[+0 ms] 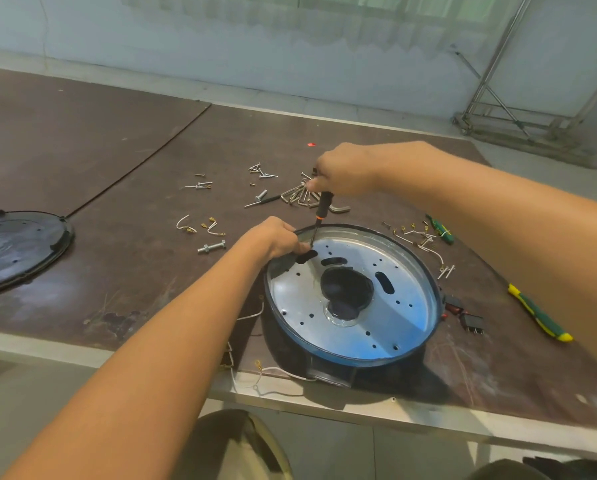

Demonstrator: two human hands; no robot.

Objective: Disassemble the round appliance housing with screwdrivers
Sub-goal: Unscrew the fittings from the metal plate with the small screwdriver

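The round appliance housing (425, 271) lies near the table's front edge, a dark blue ring around a shiny metal plate (404, 313) with slots and a dark centre opening. My right hand (345, 171) grips the handle of a black screwdriver with an orange collar (323, 209), held almost upright. Its tip meets the plate at the housing's far left rim. My left hand (276, 237) grips that rim right beside the tip, fingers curled over the edge.
A removed black round cover (16, 247) lies at the left. Several loose screws, bolts, hex keys (297, 195) and wire pieces are scattered behind the housing. Two green-yellow screwdrivers (539, 313) (440, 228) and black switches (472, 322) lie to the right. White wires trail over the front edge.
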